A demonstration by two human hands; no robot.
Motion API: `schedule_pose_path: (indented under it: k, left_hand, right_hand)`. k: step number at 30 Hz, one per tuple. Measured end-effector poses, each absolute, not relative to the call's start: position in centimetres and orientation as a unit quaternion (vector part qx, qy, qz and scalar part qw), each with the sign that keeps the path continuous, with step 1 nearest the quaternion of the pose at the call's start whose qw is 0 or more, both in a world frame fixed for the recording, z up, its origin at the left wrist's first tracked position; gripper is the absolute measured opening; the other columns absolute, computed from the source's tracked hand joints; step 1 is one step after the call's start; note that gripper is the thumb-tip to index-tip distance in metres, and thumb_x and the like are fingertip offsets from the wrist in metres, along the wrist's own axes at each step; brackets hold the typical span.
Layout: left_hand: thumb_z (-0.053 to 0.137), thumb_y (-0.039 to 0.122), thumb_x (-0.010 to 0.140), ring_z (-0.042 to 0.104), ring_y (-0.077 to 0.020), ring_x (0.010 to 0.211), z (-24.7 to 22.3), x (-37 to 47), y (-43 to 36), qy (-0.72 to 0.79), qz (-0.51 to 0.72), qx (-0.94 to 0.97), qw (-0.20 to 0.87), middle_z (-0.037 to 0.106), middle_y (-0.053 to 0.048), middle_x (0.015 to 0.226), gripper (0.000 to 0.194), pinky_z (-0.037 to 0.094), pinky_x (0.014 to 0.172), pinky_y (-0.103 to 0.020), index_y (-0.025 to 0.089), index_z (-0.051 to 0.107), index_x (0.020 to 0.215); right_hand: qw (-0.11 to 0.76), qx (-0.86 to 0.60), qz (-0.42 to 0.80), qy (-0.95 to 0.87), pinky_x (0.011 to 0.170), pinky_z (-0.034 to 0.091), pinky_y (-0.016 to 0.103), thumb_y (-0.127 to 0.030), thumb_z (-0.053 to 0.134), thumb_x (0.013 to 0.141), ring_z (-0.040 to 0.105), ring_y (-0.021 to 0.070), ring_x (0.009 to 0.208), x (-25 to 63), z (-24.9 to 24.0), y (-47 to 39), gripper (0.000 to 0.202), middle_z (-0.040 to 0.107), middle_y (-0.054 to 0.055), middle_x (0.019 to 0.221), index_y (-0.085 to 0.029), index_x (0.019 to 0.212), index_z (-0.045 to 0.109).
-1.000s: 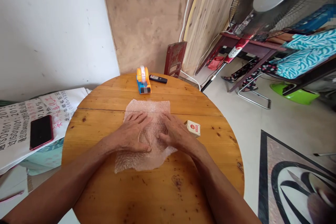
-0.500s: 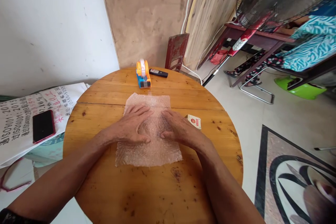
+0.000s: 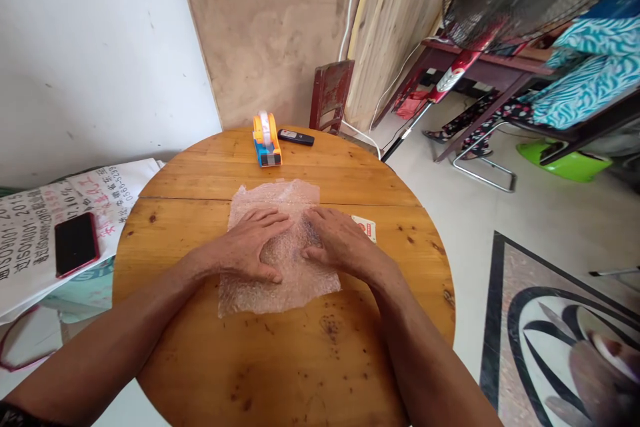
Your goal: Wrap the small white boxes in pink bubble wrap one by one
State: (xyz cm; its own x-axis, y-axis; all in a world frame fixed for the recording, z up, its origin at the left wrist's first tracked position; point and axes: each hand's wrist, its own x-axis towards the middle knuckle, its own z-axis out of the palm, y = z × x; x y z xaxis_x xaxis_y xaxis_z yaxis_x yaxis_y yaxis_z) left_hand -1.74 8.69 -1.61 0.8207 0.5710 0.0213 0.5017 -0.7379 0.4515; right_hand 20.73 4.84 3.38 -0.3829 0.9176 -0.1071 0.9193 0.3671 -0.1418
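A sheet of bubble wrap [image 3: 295, 293] lies flat on the round wooden table [image 3: 280, 360]. My left hand [image 3: 253, 243] rests on its left part, fingers stretched out and thumb spread away. On the right part lies my right hand [image 3: 337, 240], its fingers extended and its thumb apart. Neither hand grips anything. Just beyond the right hand, partly hidden by it, is a small white box [image 3: 369, 227] with red print. An orange and blue tape dispenser [image 3: 267, 140] with a roll of clear tape stands past the sheet, beside a black remote-like device [image 3: 296, 137].
A phone [image 3: 77, 245] lies on printed white sacks [image 3: 30, 227] left of the table. Behind the table stands a worn red chair [image 3: 331, 95]. To the right are a standing fan [image 3: 465, 60], a seated person [image 3: 585, 80] at a dark table, and a green stool [image 3: 565, 160].
The left hand has slid slightly down the sheet, and the sheet's far edge looks more ruffled. The right hand covers more of the small box. The view has shifted slightly.
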Motion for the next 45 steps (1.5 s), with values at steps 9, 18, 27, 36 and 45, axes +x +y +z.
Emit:
schedule_pose_path:
  k: [9,18,27,36,45]
  left_hand:
    - [0.073,0.063,0.065,0.021,-0.0398,0.146,-1.0,-1.7,8.6,0.286,0.061,0.930,0.223,0.030,-0.018,0.157,0.104,0.018,0.117,-0.055,0.017,0.032,0.149]
    - [0.075,0.056,0.064,0.021,-0.0396,0.146,-0.3,-1.7,8.4,0.306,0.041,0.923,0.231,0.029,-0.018,0.157,0.109,0.020,0.118,-0.052,0.012,0.026,0.151]
    - [0.078,0.057,0.059,0.021,-0.0422,0.145,-1.6,-2.1,8.9,0.296,0.100,0.911,0.269,0.025,-0.022,0.158,0.120,0.020,0.117,-0.056,0.012,0.019,0.153]
    - [0.046,0.006,0.071,0.038,-0.0258,0.141,-0.7,-3.9,10.5,0.282,0.161,0.848,0.418,0.040,-0.011,0.153,0.088,0.039,0.110,-0.043,0.021,0.018,0.153]
    - [0.050,0.008,0.074,0.042,-0.0241,0.138,-1.6,-3.6,10.4,0.272,0.175,0.862,0.390,0.043,-0.013,0.150,0.082,0.036,0.113,-0.044,0.019,0.024,0.151]
  right_hand:
    - [-0.059,0.542,-0.067,0.835,0.099,0.044,0.045,-0.025,0.067,0.080,0.056,0.0300,0.120,23.0,5.5,4.1,0.048,0.061,0.013,0.129,-0.019,0.126,0.056]
    - [0.019,0.688,-0.050,0.724,0.075,0.050,0.039,-0.024,0.064,0.077,0.067,0.0301,0.091,28.3,5.0,3.0,0.040,0.072,0.012,0.100,-0.017,0.117,0.062]
    - [-0.240,0.494,-0.265,0.792,0.076,0.049,0.029,-0.020,0.065,0.073,0.063,0.0189,0.088,21.4,6.6,1.5,0.034,0.069,0.003,0.100,-0.020,0.107,0.062]
    - [-0.174,0.469,-0.231,0.835,0.092,0.046,0.041,-0.019,0.068,0.072,0.058,0.0287,0.114,19.8,1.3,3.5,0.064,0.061,0.012,0.128,-0.020,0.133,0.049]
    - [-0.254,0.467,-0.263,0.805,0.085,0.049,0.036,-0.018,0.067,0.074,0.065,0.0234,0.096,20.0,0.2,3.6,0.051,0.069,0.008,0.112,-0.021,0.124,0.058]
